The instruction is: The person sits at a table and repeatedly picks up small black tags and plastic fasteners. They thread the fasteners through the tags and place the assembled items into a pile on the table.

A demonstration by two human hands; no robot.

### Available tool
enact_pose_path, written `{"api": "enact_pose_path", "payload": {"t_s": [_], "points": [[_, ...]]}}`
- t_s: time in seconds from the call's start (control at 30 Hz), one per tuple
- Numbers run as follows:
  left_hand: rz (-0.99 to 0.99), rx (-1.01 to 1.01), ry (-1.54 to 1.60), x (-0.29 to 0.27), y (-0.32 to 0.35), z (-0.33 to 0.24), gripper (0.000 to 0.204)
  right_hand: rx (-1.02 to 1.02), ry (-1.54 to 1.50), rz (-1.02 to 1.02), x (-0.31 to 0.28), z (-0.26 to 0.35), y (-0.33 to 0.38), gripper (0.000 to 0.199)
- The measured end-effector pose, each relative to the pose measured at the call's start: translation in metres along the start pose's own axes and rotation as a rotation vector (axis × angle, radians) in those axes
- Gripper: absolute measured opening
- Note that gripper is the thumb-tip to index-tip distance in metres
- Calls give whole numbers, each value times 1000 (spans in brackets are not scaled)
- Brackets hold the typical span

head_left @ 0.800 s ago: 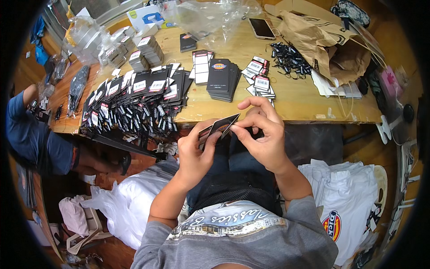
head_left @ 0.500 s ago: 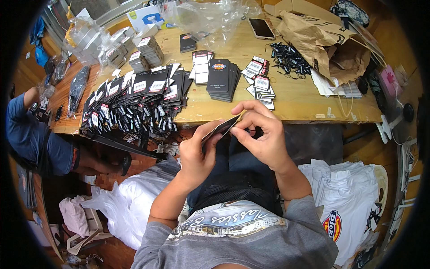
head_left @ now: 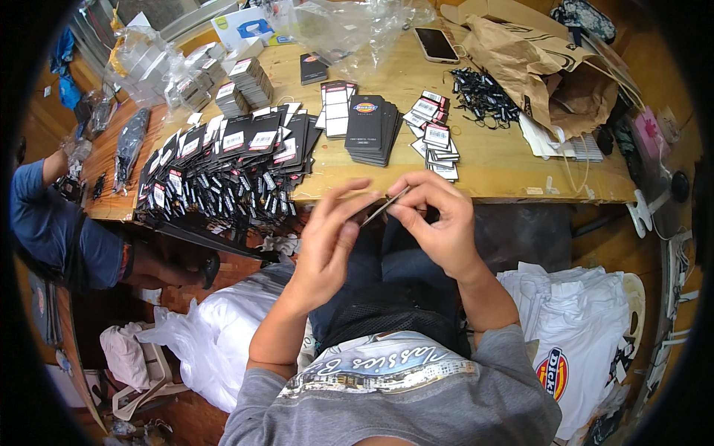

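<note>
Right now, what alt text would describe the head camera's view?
A person's right hand pinches a thin card seen edge-on, left hand close beside it. On the wooden table lie black tags, a phone and a brown paper bag.

Bright tabletop [head_left: 513, 172], motion-blurred left hand [head_left: 326, 241], black fisheye edges

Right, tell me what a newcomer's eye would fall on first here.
Probably the fanned mass of black tags along the near edge of the table, left of centre. Then, mid-picture, the right hand pinching a thin card, the left hand open beside it. The crumpled brown paper bag at back right also stands out.
</note>
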State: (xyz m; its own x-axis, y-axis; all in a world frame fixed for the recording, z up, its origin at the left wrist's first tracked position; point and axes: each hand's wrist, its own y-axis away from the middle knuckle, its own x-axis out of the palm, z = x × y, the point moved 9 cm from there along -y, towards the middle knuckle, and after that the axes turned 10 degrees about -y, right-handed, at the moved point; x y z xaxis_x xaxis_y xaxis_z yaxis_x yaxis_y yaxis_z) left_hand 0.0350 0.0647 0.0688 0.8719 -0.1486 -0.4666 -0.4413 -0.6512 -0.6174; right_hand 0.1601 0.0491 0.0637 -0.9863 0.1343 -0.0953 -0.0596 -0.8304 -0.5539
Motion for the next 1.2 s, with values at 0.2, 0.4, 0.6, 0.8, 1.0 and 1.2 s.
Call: {"api": "enact_pose_path", "payload": {"t_s": [0.2,0.4,0.6,0.8,1.0,1.2], "points": [[-239,-270,209,-11,15,24,17,-188,114,-59,9,26,7,13],[-243,-194,189,-15,14,11,15,-196,114,-51,10,28,7,14],[-198,-62,104,-12,12,3,18,-93,85,-27,10,25,6,12],[-52,7,78,-10,4,-2,17,-52,29,7,10,13,5,11],[-32,-300,367,-6,11,28,12,-20,-52,38,15,2,4,11],[19,-371,631,11,18,44,11,-97,13,64,22,10,4,14]]}}
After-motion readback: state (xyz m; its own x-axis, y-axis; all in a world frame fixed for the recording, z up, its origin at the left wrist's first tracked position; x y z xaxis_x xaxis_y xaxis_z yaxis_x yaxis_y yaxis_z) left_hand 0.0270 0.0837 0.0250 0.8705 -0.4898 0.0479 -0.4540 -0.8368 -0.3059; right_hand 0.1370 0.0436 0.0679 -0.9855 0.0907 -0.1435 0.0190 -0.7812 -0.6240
